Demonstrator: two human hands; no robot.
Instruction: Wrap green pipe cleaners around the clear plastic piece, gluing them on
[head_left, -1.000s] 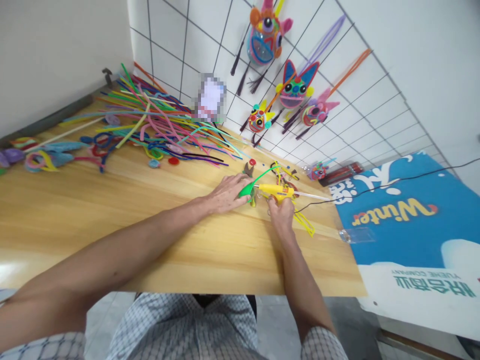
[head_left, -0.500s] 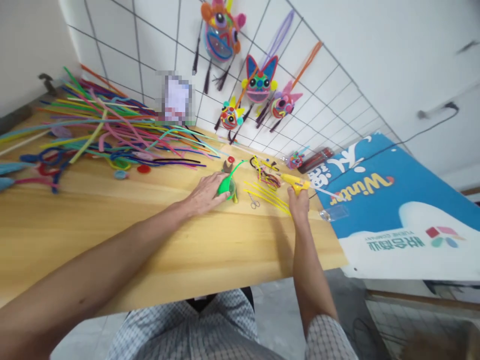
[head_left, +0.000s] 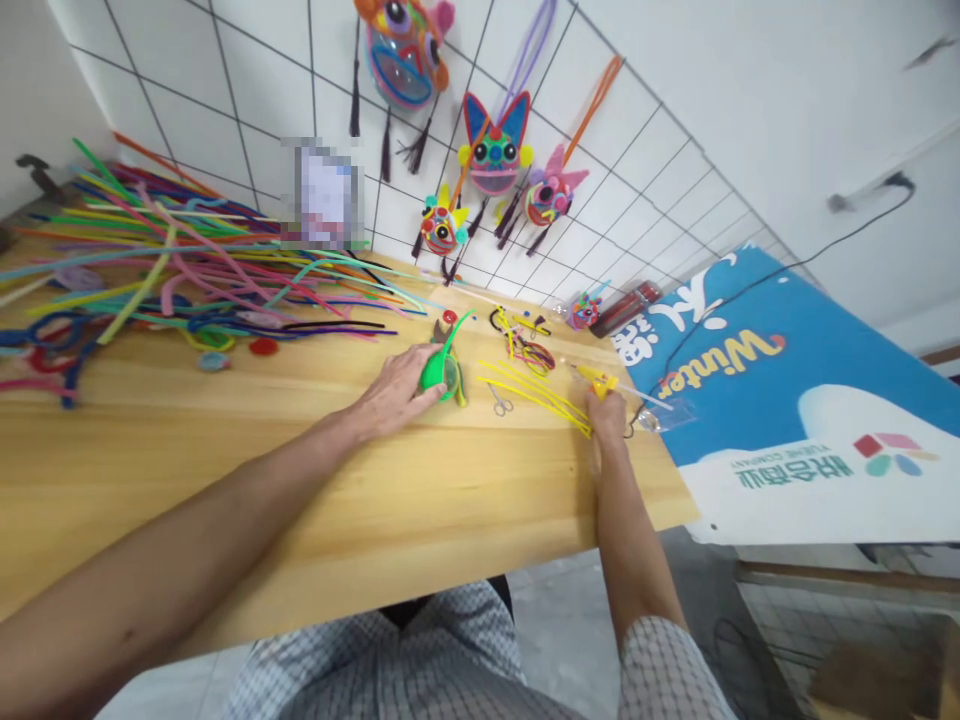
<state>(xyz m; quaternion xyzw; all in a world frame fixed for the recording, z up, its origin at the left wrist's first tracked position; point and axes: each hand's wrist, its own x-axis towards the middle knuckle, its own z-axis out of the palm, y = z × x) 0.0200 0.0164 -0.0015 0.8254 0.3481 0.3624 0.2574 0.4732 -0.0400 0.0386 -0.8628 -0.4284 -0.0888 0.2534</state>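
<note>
My left hand point(head_left: 397, 392) is wrapped round a small round green piece point(head_left: 435, 372) with a thin green strip sticking up from it. Below and beside that piece, pliers partly show at my fingers. My right hand point(head_left: 607, 412) holds a yellow glue gun point(head_left: 596, 378) by its handle, its nozzle pointing left, low over the table. Between the hands lie several yellow pipe cleaners point(head_left: 536, 395) and small scissors point(head_left: 501, 404). Behind them is a tangle of coloured cords point(head_left: 531, 355).
A big pile of coloured pipe cleaners point(head_left: 225, 262) covers the wooden table's point(head_left: 300, 530) back left. Decorated masks point(head_left: 495, 155) hang on the white grid at the back. A blue printed board point(head_left: 757, 400) lies at the right, with a cable across it.
My right hand has lowered the glue gun slightly and turned it. The view has shifted, so the table's contents appear further left. My left hand still holds the green piece.
</note>
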